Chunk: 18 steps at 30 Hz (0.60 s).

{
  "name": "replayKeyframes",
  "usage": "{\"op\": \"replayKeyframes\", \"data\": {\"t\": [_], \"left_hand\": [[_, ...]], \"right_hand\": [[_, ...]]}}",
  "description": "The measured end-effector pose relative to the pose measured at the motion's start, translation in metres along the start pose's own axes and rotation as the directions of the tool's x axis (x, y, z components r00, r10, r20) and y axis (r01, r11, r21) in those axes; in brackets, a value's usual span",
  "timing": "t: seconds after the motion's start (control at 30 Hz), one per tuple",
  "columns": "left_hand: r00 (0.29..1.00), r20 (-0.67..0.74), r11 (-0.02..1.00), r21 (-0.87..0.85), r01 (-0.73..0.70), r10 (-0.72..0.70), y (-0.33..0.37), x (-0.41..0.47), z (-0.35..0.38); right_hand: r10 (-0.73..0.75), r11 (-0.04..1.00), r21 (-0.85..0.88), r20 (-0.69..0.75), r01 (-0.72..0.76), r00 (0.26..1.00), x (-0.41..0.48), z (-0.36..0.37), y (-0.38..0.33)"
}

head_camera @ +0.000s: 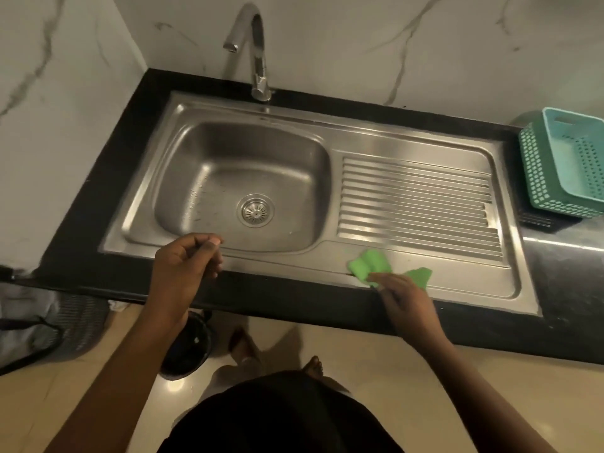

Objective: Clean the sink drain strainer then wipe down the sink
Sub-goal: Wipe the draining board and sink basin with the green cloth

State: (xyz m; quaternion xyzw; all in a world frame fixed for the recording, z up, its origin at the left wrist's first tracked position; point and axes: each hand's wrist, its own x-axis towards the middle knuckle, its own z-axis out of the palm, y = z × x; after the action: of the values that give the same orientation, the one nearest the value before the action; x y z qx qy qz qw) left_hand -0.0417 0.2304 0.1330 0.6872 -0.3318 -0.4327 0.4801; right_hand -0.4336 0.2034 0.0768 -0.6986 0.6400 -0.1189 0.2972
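Strainer (255, 210) is sitting in the drain, approx 5 o'clock of bowl centre in the sink (385, 138). R hand (400, 297) is pinching a green cloth (367, 264) w/ its fingertips. Cloth is lying crumpled on sink's front rim, approx 4 o'clock from strainer, just below the drainboard (415, 204). L hand (183, 269) is hovering over the front rim at 7 o'clock from strainer, fingers curled, thumb tip meeting index, nothing visible in it. Tap (258, 60) is standing at 12 o'clock; basket (562, 165) is sitting on counter (294, 299) at 3 o'clock.
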Motion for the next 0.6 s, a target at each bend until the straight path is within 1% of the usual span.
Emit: {"op": "replayKeyframes", "data": {"t": [0.07,0.13,0.2,0.27,0.37,0.43,0.5,0.57,0.6], "left_hand": [[1.0,-0.008,1.0,-0.013,0.01,-0.01,-0.001,0.006,-0.015],[1.0,-0.016,1.0,-0.018,0.025,-0.025,-0.001,0.013,-0.031],[0.999,-0.029,0.999,-0.027,0.043,-0.044,-0.001,0.018,-0.045],[0.997,-0.037,0.998,-0.037,0.059,-0.061,-0.001,0.024,-0.058],[0.996,-0.049,0.997,-0.03,0.067,-0.068,-0.003,0.032,-0.073],[0.996,-0.055,0.997,-0.02,0.069,-0.07,-0.006,0.039,-0.082],[0.997,-0.044,0.998,-0.015,0.069,-0.069,-0.008,0.046,-0.091],[0.997,-0.033,0.998,-0.013,0.064,-0.064,-0.01,0.054,-0.102],[0.998,-0.031,0.998,-0.016,0.055,-0.056,-0.011,0.058,-0.108]], "right_hand": [[-0.075,0.997,0.012,0.09,0.074,0.993,0.01,0.032,-0.045],[-0.169,0.986,0.022,0.173,0.168,0.97,0.027,0.063,-0.095],[-0.234,0.972,0.04,0.214,0.231,0.948,0.044,0.09,-0.141],[-0.281,0.959,0.06,0.246,0.275,0.927,0.062,0.115,-0.184],[-0.309,0.95,0.064,0.341,0.306,0.888,0.081,0.148,-0.237],[-0.319,0.946,0.063,0.372,0.319,0.872,0.089,0.163,-0.259],[-0.355,0.932,0.073,0.393,0.355,0.848,0.091,0.163,-0.263],[-0.398,0.912,0.081,0.405,0.401,0.823,0.089,0.152,-0.247],[-0.402,0.91,0.071,0.399,0.409,0.824,0.089,0.143,-0.233]]}}
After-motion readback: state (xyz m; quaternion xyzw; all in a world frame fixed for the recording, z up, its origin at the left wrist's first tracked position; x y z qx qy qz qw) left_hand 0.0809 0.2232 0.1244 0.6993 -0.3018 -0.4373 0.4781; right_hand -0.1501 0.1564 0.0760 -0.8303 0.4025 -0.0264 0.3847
